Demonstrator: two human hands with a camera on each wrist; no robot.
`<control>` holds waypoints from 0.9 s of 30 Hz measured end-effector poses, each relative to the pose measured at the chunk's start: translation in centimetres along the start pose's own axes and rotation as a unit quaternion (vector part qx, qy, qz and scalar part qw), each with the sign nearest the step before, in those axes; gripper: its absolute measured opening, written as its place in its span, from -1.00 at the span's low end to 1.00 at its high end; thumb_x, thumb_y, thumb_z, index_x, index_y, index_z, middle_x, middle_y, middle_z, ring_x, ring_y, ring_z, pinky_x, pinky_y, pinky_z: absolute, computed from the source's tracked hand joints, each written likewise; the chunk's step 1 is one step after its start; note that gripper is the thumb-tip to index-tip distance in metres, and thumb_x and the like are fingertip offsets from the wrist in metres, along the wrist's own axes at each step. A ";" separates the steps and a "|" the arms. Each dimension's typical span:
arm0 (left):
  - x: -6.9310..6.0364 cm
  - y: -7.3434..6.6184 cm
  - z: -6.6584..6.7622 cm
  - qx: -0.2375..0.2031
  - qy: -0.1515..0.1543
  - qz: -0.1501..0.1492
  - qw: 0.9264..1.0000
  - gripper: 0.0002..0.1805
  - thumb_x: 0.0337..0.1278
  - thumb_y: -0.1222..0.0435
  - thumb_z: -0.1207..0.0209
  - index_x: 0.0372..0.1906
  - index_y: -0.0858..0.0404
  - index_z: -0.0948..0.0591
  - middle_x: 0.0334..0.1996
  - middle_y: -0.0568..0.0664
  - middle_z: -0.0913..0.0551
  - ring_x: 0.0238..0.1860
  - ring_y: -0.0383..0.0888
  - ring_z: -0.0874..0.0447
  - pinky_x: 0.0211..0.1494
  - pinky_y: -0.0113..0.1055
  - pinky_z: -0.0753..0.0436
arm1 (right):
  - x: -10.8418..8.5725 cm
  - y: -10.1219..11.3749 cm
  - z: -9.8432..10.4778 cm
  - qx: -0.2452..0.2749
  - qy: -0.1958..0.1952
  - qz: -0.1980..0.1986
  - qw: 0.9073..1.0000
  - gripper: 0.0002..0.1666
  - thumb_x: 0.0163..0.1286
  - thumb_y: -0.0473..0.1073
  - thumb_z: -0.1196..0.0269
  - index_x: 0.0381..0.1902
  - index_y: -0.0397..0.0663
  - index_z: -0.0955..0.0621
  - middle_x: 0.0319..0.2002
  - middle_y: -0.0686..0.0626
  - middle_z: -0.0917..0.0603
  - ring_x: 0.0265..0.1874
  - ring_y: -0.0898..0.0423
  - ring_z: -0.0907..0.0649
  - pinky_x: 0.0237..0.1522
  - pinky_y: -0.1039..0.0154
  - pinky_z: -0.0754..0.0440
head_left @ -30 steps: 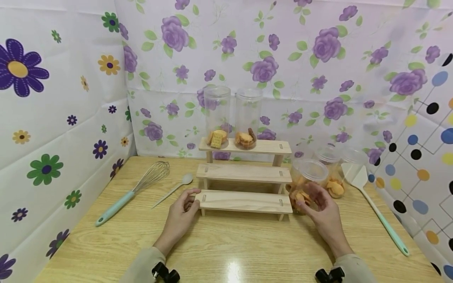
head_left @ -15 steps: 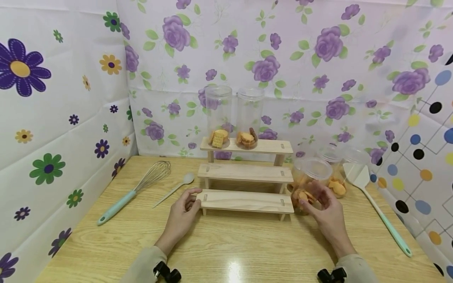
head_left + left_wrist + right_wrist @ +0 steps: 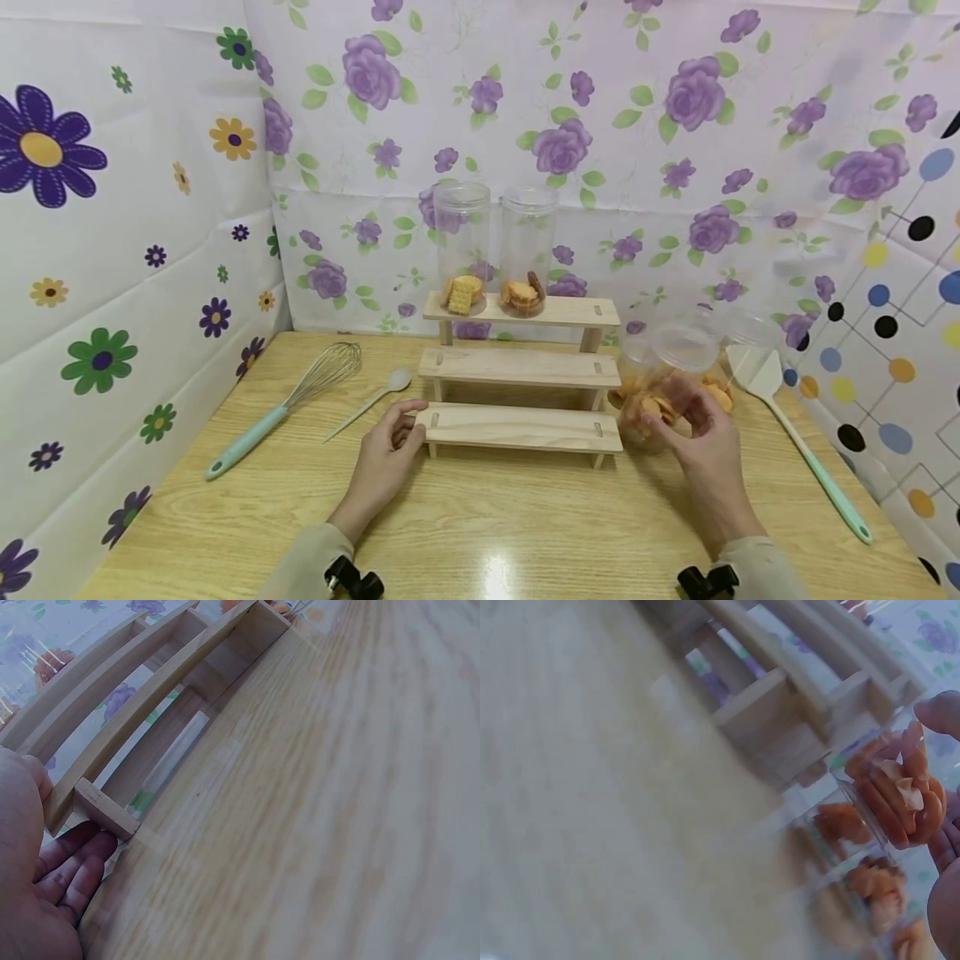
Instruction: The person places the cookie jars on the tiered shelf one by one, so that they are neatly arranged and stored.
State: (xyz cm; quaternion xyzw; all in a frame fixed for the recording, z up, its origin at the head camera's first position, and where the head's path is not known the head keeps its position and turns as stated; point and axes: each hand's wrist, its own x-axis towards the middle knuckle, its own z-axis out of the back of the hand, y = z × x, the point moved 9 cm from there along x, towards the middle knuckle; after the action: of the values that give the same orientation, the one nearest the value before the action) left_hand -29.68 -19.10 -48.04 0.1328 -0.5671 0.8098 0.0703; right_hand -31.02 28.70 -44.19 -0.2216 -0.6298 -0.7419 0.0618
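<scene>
A three-tier wooden display stand (image 3: 517,423) stands mid-table. My left hand (image 3: 381,454) grips the left end of its lowest shelf, thumb and fingers about the board's edge in the left wrist view. To the right of the stand, my right hand (image 3: 708,446) holds a clear lidded jar (image 3: 654,407) with orange-brown cookies at its bottom. The right wrist view shows this jar (image 3: 892,796) between thumb and fingers, with more cookie jars beyond it. Two tall clear jars, a left one (image 3: 461,242) and a right one (image 3: 527,250), stand on the top shelf with a few cookies inside.
More clear cookie jars (image 3: 717,393) stand behind the held one, partly hidden. A white spatula (image 3: 795,433) with a mint handle lies at the right. On the left lie a whisk (image 3: 281,412) and a small pale spoon (image 3: 367,404). Patterned cloth walls (image 3: 600,100) close off the back and sides.
My right hand has shifted slightly right with the jar, uncovering another jar behind it, nearer the stand. My left hand stays on the shelf end.
</scene>
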 end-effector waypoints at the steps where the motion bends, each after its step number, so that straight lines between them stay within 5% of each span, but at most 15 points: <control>1: 0.0 0.0 0.0 0.001 -0.001 -0.001 1.000 -0.65 0.65 0.31 -0.24 0.38 0.08 -0.69 -0.12 0.01 -0.81 -0.21 -0.17 -0.68 -0.15 -0.41 -0.62 | 0.1 0.4 0.2 -0.002 -0.001 0.004 1.000 -0.20 0.34 -0.44 -0.59 0.49 -0.27 -0.57 0.31 -0.17 -0.69 0.22 0.05 -0.64 0.25 0.47 -0.55; 5: 0.0 -0.2 -0.1 -0.003 0.001 -0.003 1.000 -0.65 0.66 0.30 -0.24 0.38 0.08 -0.69 -0.12 0.02 -0.80 -0.21 -0.16 -0.68 -0.15 -0.41 -0.61 | 0.8 2.8 0.7 -0.039 0.000 0.031 0.999 -0.22 0.35 -0.42 -0.58 0.50 -0.18 -0.60 0.23 -0.11 -0.71 0.08 0.10 -0.64 0.18 0.48 -0.58; 12: -0.1 0.0 -0.1 -0.003 0.004 0.007 1.000 -0.65 0.67 0.31 -0.23 0.39 0.05 -0.68 -0.09 0.01 -0.81 -0.16 -0.14 -0.70 -0.11 -0.41 -0.62 | 2.8 7.3 0.4 -0.048 0.012 0.076 0.996 -0.24 0.38 -0.40 -0.57 0.49 -0.14 -0.61 0.29 -0.12 -0.72 0.20 0.12 -0.68 0.23 0.45 -0.58; 21: 0.1 0.2 -0.1 0.006 0.007 0.013 1.000 -0.64 0.67 0.32 -0.23 0.39 0.02 -0.67 -0.08 -0.02 -0.81 -0.12 -0.13 -0.72 -0.08 -0.40 -0.63 | 5.3 10.4 -0.9 -0.039 0.014 0.101 0.994 -0.31 0.40 -0.29 -0.59 0.45 -0.11 -0.64 0.22 -0.10 -0.72 0.14 0.06 -0.69 0.24 0.43 -0.59; 27: 0.0 0.3 -0.1 0.004 0.009 0.014 1.000 -0.64 0.68 0.31 -0.22 0.39 0.01 -0.67 -0.08 -0.01 -0.80 -0.12 -0.14 -0.71 -0.08 -0.39 -0.63 | 7.8 11.5 -2.6 -0.016 0.026 0.083 0.996 -0.30 0.42 -0.21 -0.60 0.47 -0.01 -0.64 0.25 -0.02 -0.73 0.16 0.05 -0.66 0.19 0.42 -0.60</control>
State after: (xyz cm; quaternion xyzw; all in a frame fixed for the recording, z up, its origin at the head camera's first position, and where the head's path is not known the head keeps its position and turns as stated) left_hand -29.83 -19.09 -48.36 0.1181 -0.5651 0.8141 0.0633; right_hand -34.40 25.33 -30.87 -0.2553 -0.5955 -0.7495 0.1360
